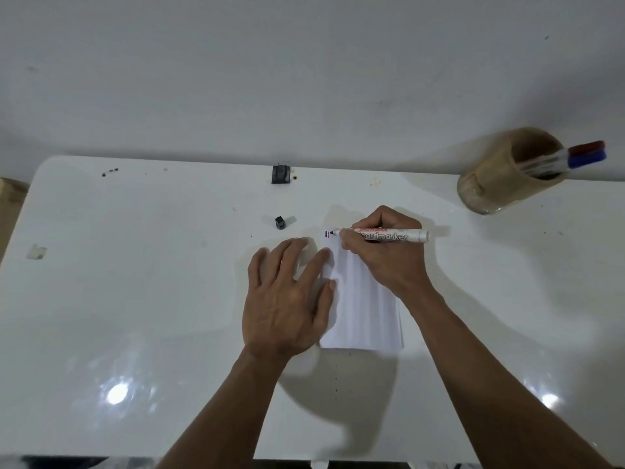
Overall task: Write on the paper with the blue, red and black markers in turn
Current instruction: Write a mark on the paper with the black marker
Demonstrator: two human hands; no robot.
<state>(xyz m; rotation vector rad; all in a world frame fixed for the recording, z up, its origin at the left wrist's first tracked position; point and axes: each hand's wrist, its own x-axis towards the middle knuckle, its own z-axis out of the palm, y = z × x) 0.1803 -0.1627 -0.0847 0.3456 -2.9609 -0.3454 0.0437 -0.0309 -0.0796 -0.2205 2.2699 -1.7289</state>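
Paper [367, 309] lies near the middle of the white bench [135, 282], its long axis running away from the person, its near edge well back from the bench's front edge. Short blue and red marks [327, 234] sit at its far left corner. The black marker [389, 234] lies almost level, long axis left to right, tip pointing left onto that corner, tail end pointing right; the right hand [382, 252] pinches it near the tip. The left hand [287, 296] lies flat with fingers spread, pressing the paper's left edge. A black cap [280, 222] stands on the bench just beyond the left hand. Wide bare bench opens to the left. At the far right edge a wooden holder [500, 174] carries the red marker [586, 147] and blue marker [586, 159], caps up, leaning right.
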